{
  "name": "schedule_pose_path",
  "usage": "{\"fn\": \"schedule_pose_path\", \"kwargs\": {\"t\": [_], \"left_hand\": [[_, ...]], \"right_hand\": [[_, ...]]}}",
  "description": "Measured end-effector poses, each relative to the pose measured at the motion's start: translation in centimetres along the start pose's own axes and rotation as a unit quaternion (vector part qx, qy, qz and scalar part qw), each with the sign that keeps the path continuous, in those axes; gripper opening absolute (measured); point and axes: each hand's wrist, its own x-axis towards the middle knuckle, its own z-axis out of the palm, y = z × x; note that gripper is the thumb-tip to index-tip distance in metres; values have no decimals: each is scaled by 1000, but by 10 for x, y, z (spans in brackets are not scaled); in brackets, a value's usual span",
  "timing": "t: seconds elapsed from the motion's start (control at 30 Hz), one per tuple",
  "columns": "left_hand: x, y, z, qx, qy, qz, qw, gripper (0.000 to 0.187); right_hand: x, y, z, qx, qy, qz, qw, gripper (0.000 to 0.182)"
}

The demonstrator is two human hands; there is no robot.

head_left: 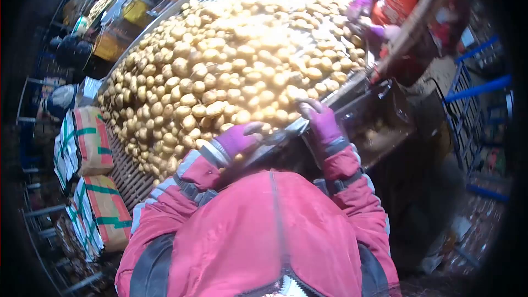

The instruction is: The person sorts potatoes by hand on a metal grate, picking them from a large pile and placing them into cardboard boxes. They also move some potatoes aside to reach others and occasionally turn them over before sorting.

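Note:
A broad bed of potatoes (190,85) lies on a slatted table in front of me. My left hand (240,138), in a purple glove with grey fingertips, is at the near edge of the potatoes. Its finger and thumb are apart, and I see nothing held between them. My right hand (324,122), gloved alike, is over the metal rim (297,126) at the near right. Its bent fingers point toward the potatoes, with gaps between them and no potato visible in them. Glare washes out the middle of the bed.
A brown bin (379,126) with a few potatoes inside adjoins the rim on the right. Cardboard boxes with green tape (93,140) stand at left. At the upper right, a co-worker's purple-gloved hand (360,6) is over the potatoes. Blue metal bars (478,88) are farther right.

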Motion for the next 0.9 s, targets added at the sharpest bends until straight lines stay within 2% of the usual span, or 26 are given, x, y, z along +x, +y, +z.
{"fn": "schedule_pose_path", "kwargs": {"t": [0.03,0.07,0.1,0.13,0.17,0.27,0.3,0.37,0.43,0.5,0.53,0.6,0.63,0.67,0.7,0.77,0.8,0.87,0.9], "left_hand": [[-8,-6,-17,35,32,-1,999,36],[-13,-22,-33,8,63,37,997,37],[-17,-39,-48,42,102,72,991,41],[-22,-47,-64,79,143,105,981,44],[-25,-53,-75,-5,197,52,979,44],[-43,-34,-114,-126,255,25,958,45],[-44,-31,-129,-121,255,9,959,47],[-39,-47,-157,-82,308,61,946,46],[-30,-43,-187,-15,357,80,930,49],[-23,-24,-215,94,397,4,913,54],[-9,-33,-235,164,402,5,901,56],[17,-44,-264,311,410,-20,857,63],[31,-46,-275,338,397,44,852,70],[43,-51,-278,383,396,37,834,72],[56,-42,-273,427,395,30,813,74],[82,-32,-273,463,373,-67,801,73],[85,-14,-272,437,356,-111,819,68],[90,-15,-269,462,356,-88,807,67],[92,-17,-267,474,357,-78,801,66]], "right_hand": [[21,4,21,-24,-38,-29,999,33],[40,8,43,-33,-76,-64,994,34],[49,-1,64,-60,-90,-60,992,37],[65,-5,85,-100,-100,-123,982,39],[85,-7,101,-138,-108,-186,967,40],[146,15,125,-375,-61,-338,861,43],[155,-1,117,-421,-136,-273,854,46],[174,24,104,-445,-42,-370,815,48],[179,18,86,-439,12,-284,852,48],[191,23,70,-422,27,-257,869,45],[196,22,59,-482,-42,-169,859,52],[193,-3,55,-483,-62,-132,864,48],[192,-10,53,-483,-72,-113,865,46],[199,7,49,-404,-22,-102,909,43],[197,1,53,-365,5,-90,927,42],[185,-18,63,-285,55,-62,955,42],[183,-7,68,-183,71,-84,977,39],[155,-42,91,-41,24,-31,998,37],[149,-38,95,-12,2,-33,999,38]]}}
